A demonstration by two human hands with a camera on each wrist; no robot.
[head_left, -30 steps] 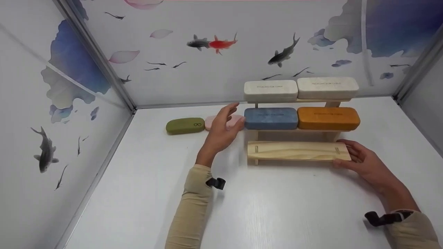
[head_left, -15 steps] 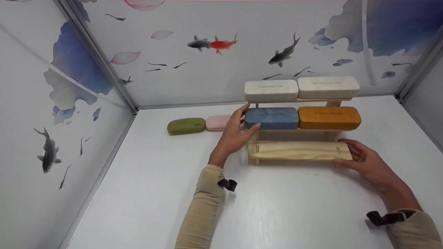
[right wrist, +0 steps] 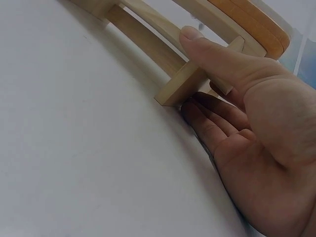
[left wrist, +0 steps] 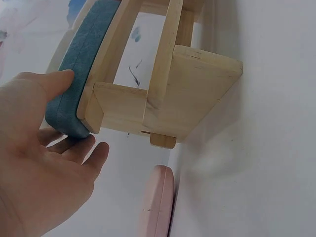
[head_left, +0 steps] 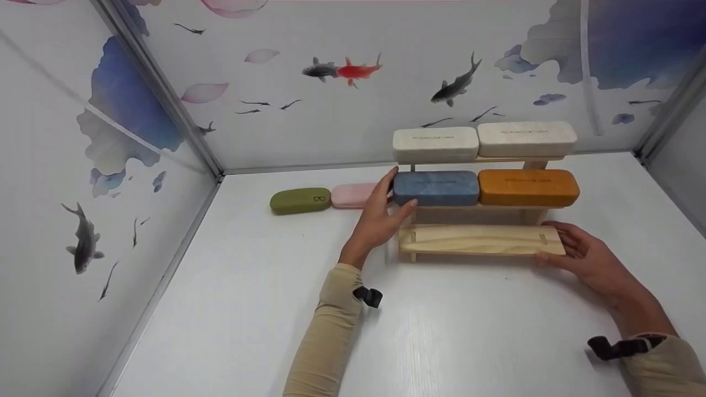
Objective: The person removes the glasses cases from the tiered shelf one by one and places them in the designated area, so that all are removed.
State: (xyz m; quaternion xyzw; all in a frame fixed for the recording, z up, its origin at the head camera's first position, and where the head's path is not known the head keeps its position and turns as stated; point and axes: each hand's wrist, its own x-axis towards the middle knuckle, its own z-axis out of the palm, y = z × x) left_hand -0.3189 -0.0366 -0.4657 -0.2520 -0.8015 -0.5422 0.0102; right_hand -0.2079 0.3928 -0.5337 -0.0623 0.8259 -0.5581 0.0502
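Observation:
A wooden three-tier rack bears a blue case and an orange case on its middle tier. Two white cases, a left one and a right one, lie on the top tier. My left hand grips the left end of the blue case; in the left wrist view the thumb lies on the front of the blue case, fingers round its end. With thumb and fingers, my right hand holds the right end of the bottom tier, also visible in the right wrist view.
Left of the rack, a pink case and a green case lie end to end on the white table. Printed panels stand behind and at the left. Each wrist wears a black mount.
My left hand has moved right, from beside the pink case onto the left end of the blue case. My right hand has kept its hold on the rack.

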